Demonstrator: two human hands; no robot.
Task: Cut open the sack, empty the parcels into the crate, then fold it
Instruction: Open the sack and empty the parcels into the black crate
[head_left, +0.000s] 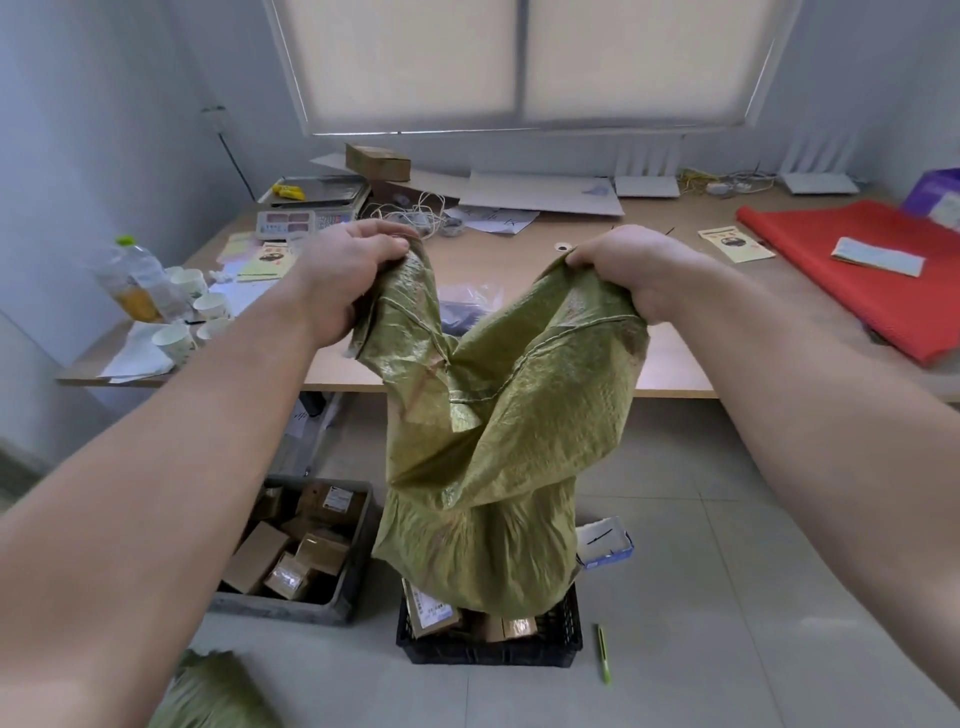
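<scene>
A green woven sack (493, 441) hangs in the air, held by two corners. My left hand (343, 275) grips one upper corner and my right hand (634, 275) grips the other. The sack's lower end droops into a black slatted crate (561, 639) on the floor. Brown cardboard parcels (434, 613) lie in that crate, partly hidden by the sack. The sack looks limp and mostly flat.
A grey crate (291, 608) full of cardboard boxes stands left of the black one. A green cutter (602, 652) and a small white-blue box (605, 543) lie on the tiles to the right. Another green sack (213, 691) sits bottom left. The desk (675, 384) behind carries a scale, cups, a bottle and red cloth.
</scene>
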